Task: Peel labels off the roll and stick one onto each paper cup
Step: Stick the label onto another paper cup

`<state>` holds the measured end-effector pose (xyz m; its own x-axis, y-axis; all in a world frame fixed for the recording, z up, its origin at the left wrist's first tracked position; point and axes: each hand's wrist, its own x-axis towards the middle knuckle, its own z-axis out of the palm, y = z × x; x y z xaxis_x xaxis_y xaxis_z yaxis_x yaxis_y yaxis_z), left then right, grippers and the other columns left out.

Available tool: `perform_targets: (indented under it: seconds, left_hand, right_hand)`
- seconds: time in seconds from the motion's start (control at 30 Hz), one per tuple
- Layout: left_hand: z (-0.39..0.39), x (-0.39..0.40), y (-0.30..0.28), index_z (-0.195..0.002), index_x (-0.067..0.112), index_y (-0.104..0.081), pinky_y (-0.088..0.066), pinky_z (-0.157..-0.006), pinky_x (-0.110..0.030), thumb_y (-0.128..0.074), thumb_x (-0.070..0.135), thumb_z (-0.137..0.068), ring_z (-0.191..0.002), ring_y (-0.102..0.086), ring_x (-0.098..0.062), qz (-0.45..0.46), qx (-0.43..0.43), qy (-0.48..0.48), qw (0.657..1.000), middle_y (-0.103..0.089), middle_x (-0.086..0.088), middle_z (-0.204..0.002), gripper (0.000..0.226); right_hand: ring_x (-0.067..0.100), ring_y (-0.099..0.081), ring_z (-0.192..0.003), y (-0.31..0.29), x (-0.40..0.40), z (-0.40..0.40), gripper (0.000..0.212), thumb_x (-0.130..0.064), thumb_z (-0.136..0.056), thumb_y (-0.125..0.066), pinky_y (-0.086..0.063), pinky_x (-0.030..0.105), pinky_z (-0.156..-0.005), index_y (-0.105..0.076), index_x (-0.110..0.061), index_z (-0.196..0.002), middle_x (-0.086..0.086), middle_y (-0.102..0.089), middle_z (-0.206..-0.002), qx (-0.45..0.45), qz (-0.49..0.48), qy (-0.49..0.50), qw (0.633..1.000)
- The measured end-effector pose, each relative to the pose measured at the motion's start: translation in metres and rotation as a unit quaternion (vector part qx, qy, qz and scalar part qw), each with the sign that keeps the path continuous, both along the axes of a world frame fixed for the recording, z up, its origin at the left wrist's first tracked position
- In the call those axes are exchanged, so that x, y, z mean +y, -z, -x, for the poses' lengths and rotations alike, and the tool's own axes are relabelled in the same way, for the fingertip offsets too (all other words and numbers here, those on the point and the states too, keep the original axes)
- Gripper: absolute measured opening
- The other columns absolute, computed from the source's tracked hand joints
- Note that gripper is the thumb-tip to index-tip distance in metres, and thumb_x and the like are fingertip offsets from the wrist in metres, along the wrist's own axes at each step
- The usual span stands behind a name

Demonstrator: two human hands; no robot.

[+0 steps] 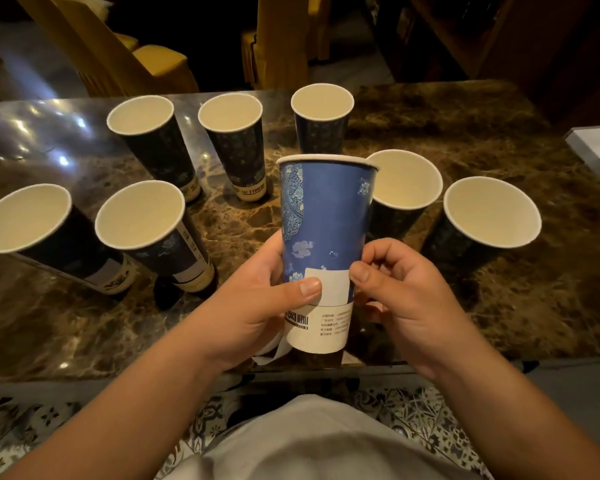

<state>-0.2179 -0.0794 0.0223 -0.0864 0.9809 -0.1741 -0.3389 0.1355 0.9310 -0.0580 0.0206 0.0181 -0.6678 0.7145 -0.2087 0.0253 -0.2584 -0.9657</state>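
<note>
Blue cup (324,216) is held upright over the near edge of the marble tabletop (465,133). Left hand (257,299) wraps its side with the thumb pressing the white label (331,284), and the right hand (399,289) has its thumb on the label's other edge. A strip of white paper (272,351) dangles under the left hand. Seven more cups (142,216) stand open on the tabletop around it, two on the left already showing labels.

The held cup (326,216) carries small print on its white base band, too blurred to read.
</note>
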Motion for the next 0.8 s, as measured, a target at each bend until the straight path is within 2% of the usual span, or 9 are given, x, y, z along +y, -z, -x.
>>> perform_targets:
  seconds: [0.07,0.13,0.33,0.5,0.57,0.67,0.73,0.8]
  left_hand:
    - [0.002,0.0,-0.002,-0.14,0.023,-0.039,-0.052,-0.09,-0.03,-0.074,0.023,-0.072,-0.118,-0.061,-0.022,-0.002,-0.003,0.012,1.0,-0.064,-0.004,-0.128,0.076]
    - [0.001,0.001,-0.003,-0.139,0.023,-0.041,-0.052,-0.09,-0.029,-0.078,0.035,-0.073,-0.119,-0.06,-0.021,-0.009,-0.014,0.014,1.0,-0.064,-0.003,-0.128,0.077]
    - [-0.001,0.007,-0.001,-0.139,0.016,-0.039,-0.052,-0.087,-0.029,-0.073,0.031,-0.077,-0.112,-0.063,-0.02,-0.013,-0.044,0.005,0.999,-0.066,-0.005,-0.124,0.073]
    - [0.005,0.008,0.001,-0.141,0.024,-0.037,-0.052,-0.091,-0.03,-0.079,0.033,-0.073,-0.12,-0.059,-0.023,-0.007,-0.026,0.014,1.0,-0.061,-0.006,-0.132,0.081]
    - [0.01,0.01,0.003,-0.14,0.026,-0.037,-0.052,-0.093,-0.034,-0.077,0.022,-0.072,-0.12,-0.06,-0.023,-0.012,0.022,-0.028,0.999,-0.062,-0.003,-0.131,0.079]
    - [0.017,0.015,0.006,-0.139,0.027,-0.038,-0.051,-0.099,-0.042,-0.078,0.027,-0.068,-0.12,-0.06,-0.016,-0.01,0.148,-0.16,0.976,-0.062,0.005,-0.129,0.081]
    - [0.024,0.021,0.008,-0.138,0.031,-0.038,-0.048,-0.101,-0.038,-0.083,0.029,-0.067,-0.122,-0.056,-0.008,0.008,0.249,-0.22,0.943,-0.059,0.012,-0.131,0.084]
    - [0.03,0.028,0.01,-0.138,0.032,-0.037,-0.044,-0.1,-0.026,-0.085,0.025,-0.069,-0.123,-0.051,-0.003,0.021,0.332,-0.237,0.913,-0.055,0.015,-0.132,0.085]
  right_hand:
    - [0.023,-0.052,-0.07,0.002,0.0,0.0,0.043,-0.044,-0.063,-0.075,-0.044,0.028,-0.055,-0.06,-0.012,-0.088,0.015,-0.059,-0.082,-0.002,-0.004,-0.019,1.0]
    - [0.022,-0.053,-0.069,0.004,0.0,0.001,0.049,-0.046,-0.063,-0.074,-0.046,0.027,-0.054,-0.059,-0.009,-0.091,0.014,-0.06,-0.082,-0.001,-0.02,-0.018,1.0]
    - [0.014,-0.058,-0.071,0.01,0.001,0.003,0.037,-0.033,-0.061,-0.077,-0.052,0.022,-0.062,-0.058,-0.017,-0.088,0.004,-0.059,-0.076,0.056,-0.033,0.001,0.998]
    - [0.012,-0.058,-0.071,0.013,0.004,0.007,0.031,-0.032,-0.065,-0.077,-0.052,0.021,-0.062,-0.059,-0.021,-0.087,0.001,-0.06,-0.076,0.045,-0.047,0.004,0.998]
    - [0.015,-0.061,-0.076,0.014,0.005,0.009,0.024,-0.022,-0.074,-0.076,-0.054,0.024,-0.068,-0.061,-0.022,-0.092,0.002,-0.063,-0.083,0.031,-0.07,0.008,0.997]
    - [0.01,-0.067,-0.093,0.016,0.006,0.012,0.031,-0.006,-0.086,-0.069,-0.057,0.026,-0.08,-0.062,-0.022,-0.112,0.001,-0.068,-0.103,-0.004,-0.082,0.03,0.996]
    - [0.004,-0.066,-0.099,0.019,0.008,0.017,0.037,-0.008,-0.088,-0.066,-0.057,0.023,-0.083,-0.059,-0.022,-0.121,-0.003,-0.067,-0.111,-0.035,-0.09,0.038,0.995]
    - [0.0,-0.065,-0.102,0.024,0.01,0.027,0.043,-0.01,-0.089,-0.065,-0.055,0.022,-0.088,-0.054,-0.027,-0.127,-0.009,-0.063,-0.119,-0.063,-0.096,0.037,0.993]
